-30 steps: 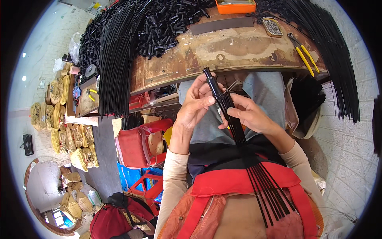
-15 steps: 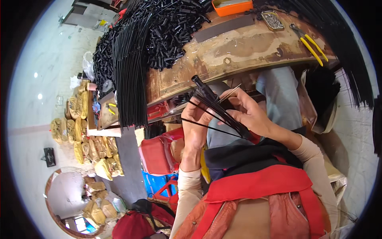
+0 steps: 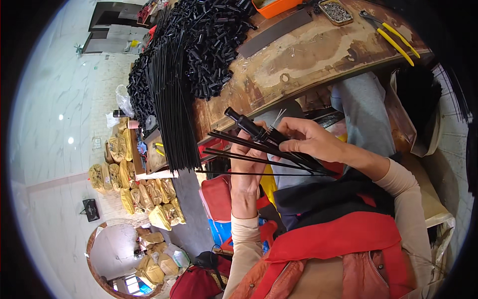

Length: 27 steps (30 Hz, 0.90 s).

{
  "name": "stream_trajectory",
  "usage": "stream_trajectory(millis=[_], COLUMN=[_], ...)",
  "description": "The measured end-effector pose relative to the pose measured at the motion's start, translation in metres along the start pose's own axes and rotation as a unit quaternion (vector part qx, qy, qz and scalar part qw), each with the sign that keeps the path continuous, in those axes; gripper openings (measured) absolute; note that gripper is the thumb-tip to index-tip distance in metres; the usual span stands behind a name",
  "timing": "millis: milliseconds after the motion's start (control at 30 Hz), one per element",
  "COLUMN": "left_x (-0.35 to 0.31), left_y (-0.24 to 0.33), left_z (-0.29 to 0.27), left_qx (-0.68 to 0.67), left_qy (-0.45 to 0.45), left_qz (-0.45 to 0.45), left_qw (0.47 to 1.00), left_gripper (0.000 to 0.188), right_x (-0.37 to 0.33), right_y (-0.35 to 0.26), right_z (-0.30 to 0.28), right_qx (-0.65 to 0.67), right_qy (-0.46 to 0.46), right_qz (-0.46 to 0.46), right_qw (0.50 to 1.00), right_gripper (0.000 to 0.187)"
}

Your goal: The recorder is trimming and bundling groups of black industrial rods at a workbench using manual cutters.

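My left hand is closed around a black stepped plastic tube fitting, tilted with its narrow end up and left. Thin black rods spread from beside my right hand across my left hand and wrist. They look like umbrella ribs. My right hand is pinched at the lower end of the fitting, where a few fine silvery wires stick up by the fingertips. Its thumb and index finger hide where rods and wires meet the fitting.
The wooden bench carries a heap of black tube fittings, a thick bundle of black rods, yellow-handled pliers, a tray of small metal parts and an orange box. Wrapped yellow packages lie on the left.
The rods have fanned out wider to the left, with more of them apart now. The fitting has tipped further left in my left hand. The whole view has shifted a little.
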<state>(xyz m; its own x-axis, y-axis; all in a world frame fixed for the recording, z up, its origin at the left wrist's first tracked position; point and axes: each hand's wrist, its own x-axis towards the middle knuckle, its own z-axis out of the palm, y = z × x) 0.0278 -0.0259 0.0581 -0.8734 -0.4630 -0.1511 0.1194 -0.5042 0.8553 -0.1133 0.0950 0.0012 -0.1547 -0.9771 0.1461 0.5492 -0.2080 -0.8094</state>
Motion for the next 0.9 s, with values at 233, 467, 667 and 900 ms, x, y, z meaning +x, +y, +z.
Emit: stream_trajectory(millis=[233, 467, 667, 900], left_x=[0.007, 0.010, 0.012, 0.007], left_y=[0.004, -0.002, -0.009, -0.015], left_z=[0.003, 0.004, 0.004, 0.012], left_qx=[0.007, 0.028, 0.012, 0.070], left_qy=[0.029, 0.042, 0.069, 0.104], left_qz=[-0.009, 0.001, 0.000, 0.044], left_qw=[1.000, 0.999, 0.998, 0.991], left_gripper=[0.059, 0.046, 0.036, 0.035], right_x=[0.006, 0.006, 0.001, 0.000], right_y=[0.003, 0.010, 0.006, 0.006], right_z=[-0.006, -0.006, -0.006, -0.004], right_qx=[-0.003, 0.047, 0.080, 0.117], right_qy=[0.000, 0.037, 0.044, 0.054], right_qz=[-0.001, -0.017, 0.007, 0.005], right_qw=[1.000, 0.998, 0.996, 0.992], right_gripper=[0.012, 0.012, 0.012, 0.011])
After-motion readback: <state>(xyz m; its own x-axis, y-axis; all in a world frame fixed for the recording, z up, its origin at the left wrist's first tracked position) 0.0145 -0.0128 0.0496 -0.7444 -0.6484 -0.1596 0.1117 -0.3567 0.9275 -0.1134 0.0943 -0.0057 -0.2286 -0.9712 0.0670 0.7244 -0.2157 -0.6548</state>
